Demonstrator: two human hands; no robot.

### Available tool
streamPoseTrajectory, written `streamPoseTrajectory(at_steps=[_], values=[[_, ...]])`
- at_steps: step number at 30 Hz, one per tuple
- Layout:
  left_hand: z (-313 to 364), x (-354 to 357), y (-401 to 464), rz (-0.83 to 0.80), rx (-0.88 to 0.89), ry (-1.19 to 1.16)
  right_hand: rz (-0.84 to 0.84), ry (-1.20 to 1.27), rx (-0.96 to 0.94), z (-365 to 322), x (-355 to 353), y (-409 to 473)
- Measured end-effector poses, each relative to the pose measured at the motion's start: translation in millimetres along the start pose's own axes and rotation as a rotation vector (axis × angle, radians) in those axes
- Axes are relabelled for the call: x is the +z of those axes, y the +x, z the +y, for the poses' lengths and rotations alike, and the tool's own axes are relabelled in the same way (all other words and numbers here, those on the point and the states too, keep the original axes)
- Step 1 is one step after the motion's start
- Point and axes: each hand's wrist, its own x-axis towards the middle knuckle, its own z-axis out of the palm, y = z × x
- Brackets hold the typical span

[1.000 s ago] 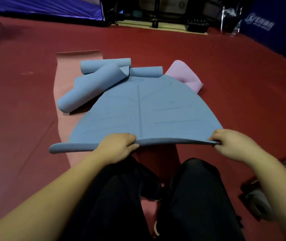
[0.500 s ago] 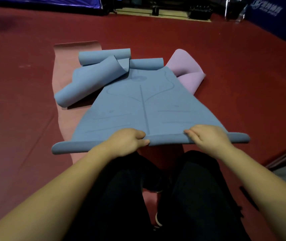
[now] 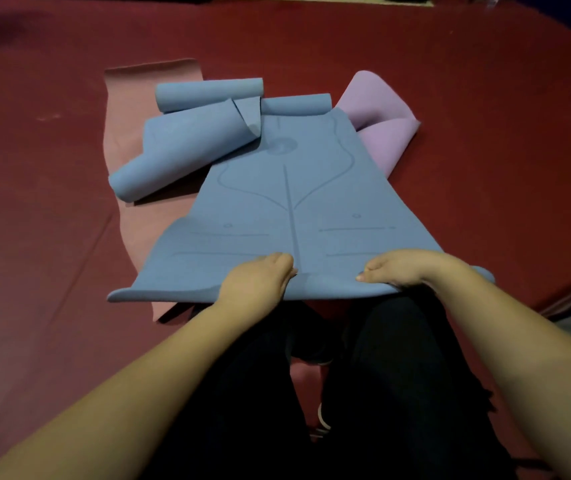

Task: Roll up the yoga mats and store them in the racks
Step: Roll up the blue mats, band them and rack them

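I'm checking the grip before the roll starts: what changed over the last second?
The right hand slid inward along the blue mat edge from its right corner toward the centre, regripping near the left hand. The left hand kept its grip. The other mats stayed put.

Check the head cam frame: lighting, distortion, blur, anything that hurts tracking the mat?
Head view: dim, even light, no glare; soft shadow under the loosely rolled blue mat. Wide-angle distortion bows the held blue mat and stretches the forearms. Slightly soft overall; mat markings readable. Left hand and right hand grip its near edge, fingertips hidden.
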Motion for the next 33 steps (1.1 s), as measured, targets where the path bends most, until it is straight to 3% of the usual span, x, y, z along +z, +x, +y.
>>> streamPoseTrajectory(at_steps=[3, 8, 12, 17, 20, 23, 25, 33], values=[[-8, 11, -20, 0.208, 0.120, 0.216, -0.062, -0.024, -0.004, -2, -6, 5], [-11, 21, -39, 0.092, 0.004, 0.350, -0.094, -0.014, -0.003, -4, -11, 10], [-15, 19, -26, 0.101, 0.039, 0.236, -0.065, 0.053, 0.022, -8, -14, 4], [-26, 16, -15, 0.023, 0.096, 0.054, 0.118, 0.082, 0.014, -4, -4, -7], [-23, 6, -3, -0.035, 0.023, -0.040, 0.425, 0.065, -0.045, -2, -1, -19], [-21, 0, 7, -0.084, 0.000, -0.098, 0.785, -0.117, -0.180, 3, 4, -20], [-26, -3, 14, -0.119, -0.032, -0.169, 0.938, -0.206, -0.201, 5, 8, -22], [-45, -18, 23, -0.355, -0.135, -0.336, 0.780, -0.198, -0.045, -18, 32, -12]])
